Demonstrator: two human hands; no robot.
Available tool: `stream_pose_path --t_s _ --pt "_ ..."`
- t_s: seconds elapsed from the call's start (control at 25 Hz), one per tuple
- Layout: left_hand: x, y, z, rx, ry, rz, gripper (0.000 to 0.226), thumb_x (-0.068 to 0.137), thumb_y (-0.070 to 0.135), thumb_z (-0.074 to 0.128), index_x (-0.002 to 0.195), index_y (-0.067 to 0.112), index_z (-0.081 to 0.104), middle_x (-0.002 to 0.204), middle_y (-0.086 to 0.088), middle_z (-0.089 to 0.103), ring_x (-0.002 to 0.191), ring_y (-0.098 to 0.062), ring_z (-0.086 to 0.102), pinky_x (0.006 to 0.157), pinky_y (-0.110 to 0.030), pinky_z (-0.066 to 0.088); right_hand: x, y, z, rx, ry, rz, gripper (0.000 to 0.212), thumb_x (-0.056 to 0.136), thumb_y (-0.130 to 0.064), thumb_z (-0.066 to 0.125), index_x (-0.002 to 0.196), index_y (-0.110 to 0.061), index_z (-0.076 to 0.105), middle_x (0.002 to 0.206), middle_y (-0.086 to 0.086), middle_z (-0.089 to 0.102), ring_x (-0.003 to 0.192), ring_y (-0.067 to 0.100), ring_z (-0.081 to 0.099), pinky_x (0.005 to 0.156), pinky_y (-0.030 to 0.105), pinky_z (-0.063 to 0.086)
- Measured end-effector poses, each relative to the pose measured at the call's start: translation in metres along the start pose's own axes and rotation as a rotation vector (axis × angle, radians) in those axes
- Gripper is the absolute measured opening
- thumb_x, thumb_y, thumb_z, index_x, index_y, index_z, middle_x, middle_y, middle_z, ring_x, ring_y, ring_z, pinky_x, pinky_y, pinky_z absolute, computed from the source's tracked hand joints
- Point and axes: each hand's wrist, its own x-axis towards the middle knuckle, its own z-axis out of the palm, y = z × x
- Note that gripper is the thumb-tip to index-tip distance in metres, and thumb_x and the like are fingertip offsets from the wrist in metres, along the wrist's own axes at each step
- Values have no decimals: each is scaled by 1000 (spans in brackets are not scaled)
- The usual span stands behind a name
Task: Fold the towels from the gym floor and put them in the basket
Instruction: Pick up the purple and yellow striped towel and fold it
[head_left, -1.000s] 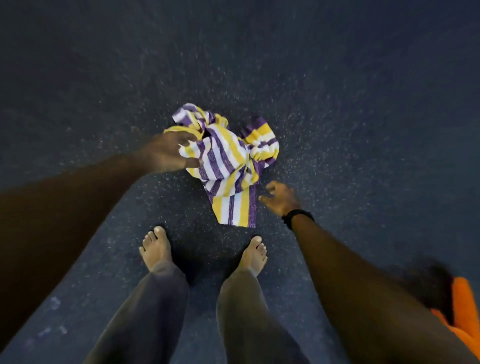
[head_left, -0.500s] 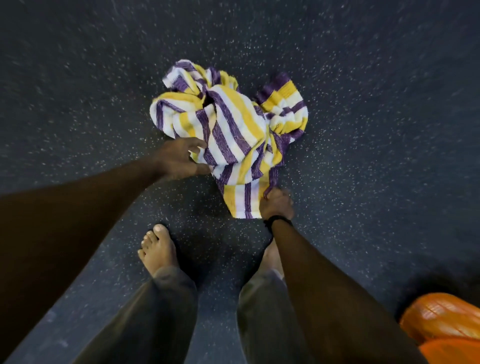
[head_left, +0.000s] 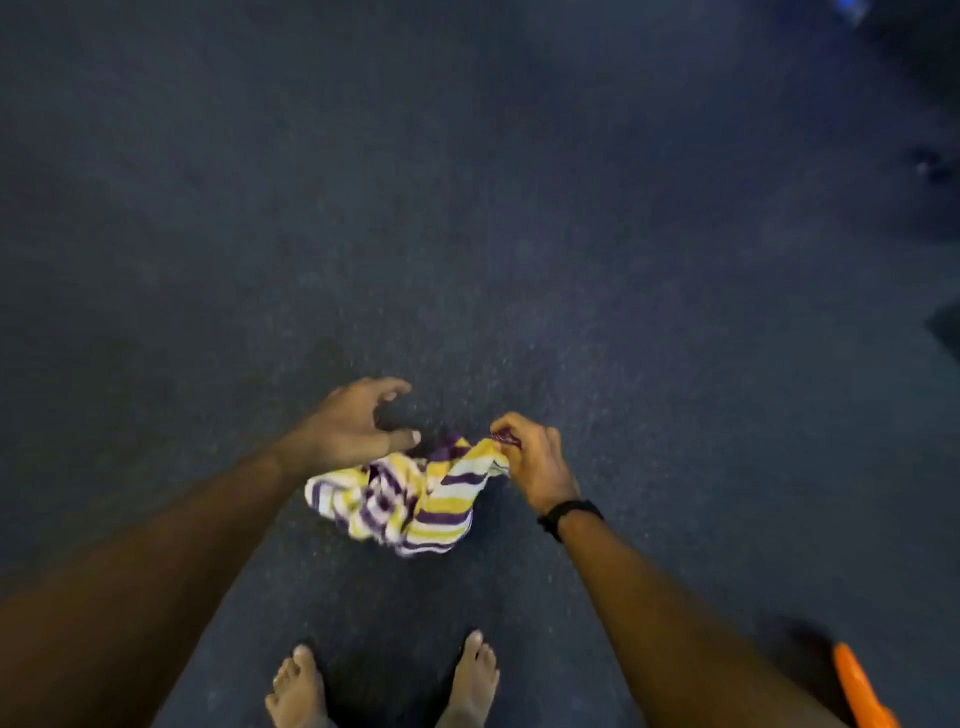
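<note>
A crumpled towel (head_left: 405, 493) with purple, yellow and white stripes hangs bunched in the air between my two hands, above the dark speckled gym floor. My right hand (head_left: 530, 457), with a black band on its wrist, pinches the towel's upper edge. Just left of the towel's top, my left hand (head_left: 358, 426) has its fingers spread and curled, holding nothing. The image is blurred by motion.
An orange rim of the basket (head_left: 860, 691) shows at the bottom right edge. My two bare feet (head_left: 384, 686) stand on the floor below the towel. Dark, indistinct objects (head_left: 930, 166) lie at the far right. Dark floor stretches ahead.
The towel has come up off the floor, held by my right hand. My left hand has let go of it and opened. The view has tilted up as I straightened.
</note>
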Motion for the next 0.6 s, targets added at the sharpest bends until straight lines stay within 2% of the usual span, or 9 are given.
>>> stream_pose_path --t_s 0.08,0.2,0.28,0.36,0.44,0.6 --pt "-30 71 -49 72 48 64 68 78 32 76 137 17 47 136 -6 52 122 -18 51 98 -23 37 -22 -61 -87 -7 67 -73 18 89 -14 56 101 -27 60 99 7 63 98 20 55 82 36 48" --pt "-79 176 -120 194 99 180 78 74 46 75 139 20 44 138 -5 49 125 -19 49 103 -26 35 -66 -146 -205 -32 190 -169 21 85 -5 56 96 -23 59 92 4 65 92 20 58 78 38 52" --pt "-107 230 -155 237 124 229 82 72 52 73 141 21 42 139 -5 47 127 -20 47 105 -27 34 -91 -189 -268 -52 258 -252 30 79 3 51 93 -23 57 88 1 65 85 21 61 74 41 53" --pt "-140 288 -188 264 170 283 84 71 54 71 142 21 41 140 -5 46 128 -21 46 105 -29 35 -122 -237 -336 -80 322 -320 35 75 9 46 94 -19 58 89 0 64 80 21 62 72 39 53" --pt "-170 343 -215 299 224 352 77 77 47 74 141 20 42 139 -6 46 128 -21 46 105 -30 35 -152 -280 -398 -88 402 -369 34 76 11 47 95 -14 58 89 0 63 77 21 61 70 33 51" --pt "-218 433 -253 331 349 476 70 77 41 76 137 21 47 138 -3 51 125 -18 49 106 -28 35 -204 -346 -500 -108 587 -493 35 75 9 52 95 -19 58 89 3 68 84 21 65 74 34 52"
